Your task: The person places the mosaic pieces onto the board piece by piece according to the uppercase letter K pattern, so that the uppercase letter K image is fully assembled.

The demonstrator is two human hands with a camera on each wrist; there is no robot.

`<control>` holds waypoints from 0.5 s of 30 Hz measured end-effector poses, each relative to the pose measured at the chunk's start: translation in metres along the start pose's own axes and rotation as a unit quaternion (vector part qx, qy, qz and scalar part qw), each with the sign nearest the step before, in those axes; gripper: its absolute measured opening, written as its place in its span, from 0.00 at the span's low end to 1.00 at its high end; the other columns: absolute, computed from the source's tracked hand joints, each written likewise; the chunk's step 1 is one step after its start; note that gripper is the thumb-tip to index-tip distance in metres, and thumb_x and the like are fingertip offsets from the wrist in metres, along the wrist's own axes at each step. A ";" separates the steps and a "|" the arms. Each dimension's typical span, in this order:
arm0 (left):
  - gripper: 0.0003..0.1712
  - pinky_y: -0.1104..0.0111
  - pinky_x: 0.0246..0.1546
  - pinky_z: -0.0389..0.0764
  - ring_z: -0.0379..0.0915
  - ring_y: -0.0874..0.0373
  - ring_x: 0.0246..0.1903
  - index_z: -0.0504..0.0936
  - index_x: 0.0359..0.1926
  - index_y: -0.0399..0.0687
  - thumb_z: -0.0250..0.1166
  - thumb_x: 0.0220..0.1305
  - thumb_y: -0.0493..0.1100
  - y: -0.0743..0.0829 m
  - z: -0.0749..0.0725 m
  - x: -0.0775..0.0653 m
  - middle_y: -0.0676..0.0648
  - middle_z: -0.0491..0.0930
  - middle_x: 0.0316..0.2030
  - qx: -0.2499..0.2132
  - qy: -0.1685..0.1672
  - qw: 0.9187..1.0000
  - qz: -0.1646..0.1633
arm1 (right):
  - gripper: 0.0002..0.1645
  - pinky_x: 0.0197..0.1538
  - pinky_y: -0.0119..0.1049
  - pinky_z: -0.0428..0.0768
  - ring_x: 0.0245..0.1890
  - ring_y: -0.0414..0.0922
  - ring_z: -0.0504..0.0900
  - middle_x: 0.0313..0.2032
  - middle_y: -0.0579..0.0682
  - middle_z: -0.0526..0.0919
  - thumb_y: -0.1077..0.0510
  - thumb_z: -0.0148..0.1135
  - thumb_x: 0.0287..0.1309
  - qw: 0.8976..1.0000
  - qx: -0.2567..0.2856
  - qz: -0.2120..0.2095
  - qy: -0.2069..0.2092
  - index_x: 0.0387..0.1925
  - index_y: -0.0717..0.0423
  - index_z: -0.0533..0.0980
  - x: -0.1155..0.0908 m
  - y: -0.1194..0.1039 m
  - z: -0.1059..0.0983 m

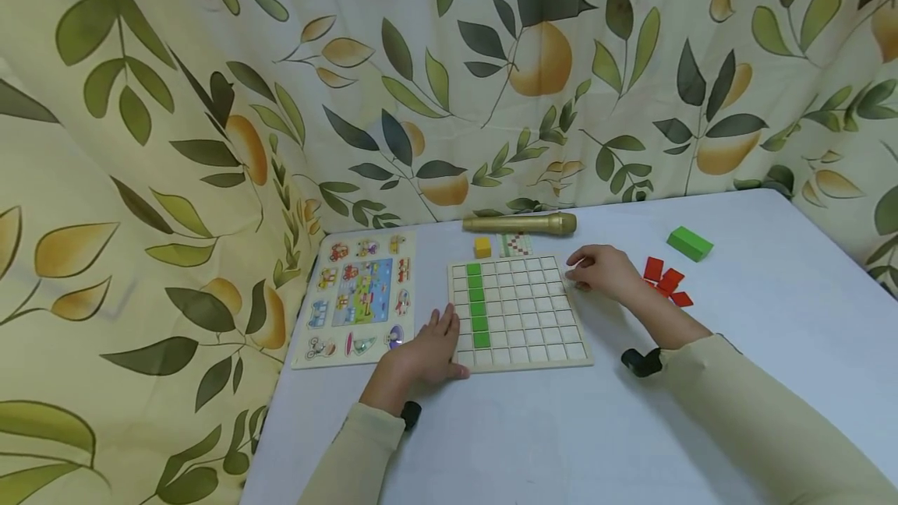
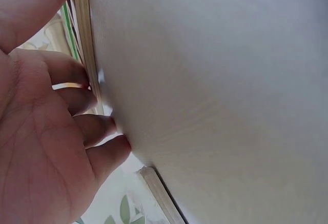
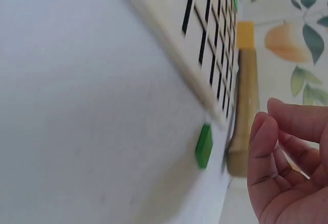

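Note:
A wooden grid board (image 1: 536, 310) lies flat, with a column of several green tiles (image 1: 478, 308) near its left side. My left hand (image 1: 431, 349) rests at the board's left edge, fingers extended and thumb by the near left corner. In the left wrist view, its fingertips (image 2: 120, 144) reach down beside the board's wooden edge (image 2: 86, 34). My right hand (image 1: 602, 273) hovers by the far right corner. Its fingers are loosely curled in the right wrist view, thumb close to the index finger, and nothing shows between them. A green piece (image 3: 204, 146) lies near the board's corner there.
On the left lies a picture puzzle board (image 1: 401, 256). Behind the grid stand a yellow cube (image 1: 482, 247), a small pattern card (image 1: 515, 245) and a gold microphone (image 1: 519, 224). Red tiles (image 1: 654, 267) and a green block (image 1: 690, 243) sit at right. A leafy curtain (image 1: 491, 115) borders the table.

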State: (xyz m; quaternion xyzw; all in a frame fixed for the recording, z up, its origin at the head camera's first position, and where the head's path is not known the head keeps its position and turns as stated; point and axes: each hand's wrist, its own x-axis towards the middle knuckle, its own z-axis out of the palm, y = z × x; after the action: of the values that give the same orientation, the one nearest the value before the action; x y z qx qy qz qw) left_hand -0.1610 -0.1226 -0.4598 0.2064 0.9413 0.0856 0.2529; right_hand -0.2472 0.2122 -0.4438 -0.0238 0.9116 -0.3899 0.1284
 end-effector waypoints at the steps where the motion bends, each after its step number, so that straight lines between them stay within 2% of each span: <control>1: 0.58 0.56 0.75 0.48 0.30 0.45 0.78 0.43 0.80 0.38 0.65 0.66 0.61 0.001 0.000 0.000 0.41 0.33 0.80 0.000 -0.001 1.000 -0.001 | 0.21 0.37 0.35 0.80 0.34 0.49 0.80 0.39 0.58 0.81 0.56 0.64 0.67 1.000 0.001 0.005 0.000 0.55 0.65 0.77 0.000 0.003 -0.003; 6: 0.58 0.56 0.75 0.47 0.30 0.45 0.78 0.43 0.80 0.38 0.65 0.66 0.61 0.003 -0.001 -0.001 0.42 0.33 0.80 -0.004 -0.004 1.000 -0.004 | 0.26 0.37 0.34 0.80 0.35 0.50 0.81 0.40 0.59 0.81 0.55 0.64 0.67 1.000 0.001 0.021 0.008 0.60 0.65 0.74 -0.002 0.016 -0.013; 10: 0.57 0.55 0.75 0.48 0.30 0.45 0.78 0.43 0.79 0.38 0.66 0.66 0.60 0.004 -0.001 -0.003 0.41 0.33 0.80 -0.008 -0.003 1.000 -0.004 | 0.27 0.37 0.35 0.79 0.35 0.50 0.80 0.41 0.59 0.80 0.53 0.64 0.66 0.999 -0.003 0.031 0.009 0.60 0.65 0.74 -0.002 0.024 -0.016; 15: 0.57 0.55 0.75 0.47 0.30 0.44 0.78 0.44 0.79 0.37 0.66 0.66 0.59 0.004 -0.001 -0.003 0.41 0.34 0.80 -0.009 0.001 1.000 -0.001 | 0.27 0.37 0.37 0.76 0.35 0.50 0.77 0.38 0.58 0.80 0.52 0.67 0.62 0.999 -0.038 0.029 -0.003 0.57 0.65 0.76 -0.001 0.032 -0.015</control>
State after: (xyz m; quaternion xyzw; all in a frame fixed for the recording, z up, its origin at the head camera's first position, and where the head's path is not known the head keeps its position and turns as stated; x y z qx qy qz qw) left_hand -0.1577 -0.1205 -0.4565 0.2030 0.9410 0.0941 0.2540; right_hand -0.2481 0.2450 -0.4567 -0.0032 0.9255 -0.3512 0.1419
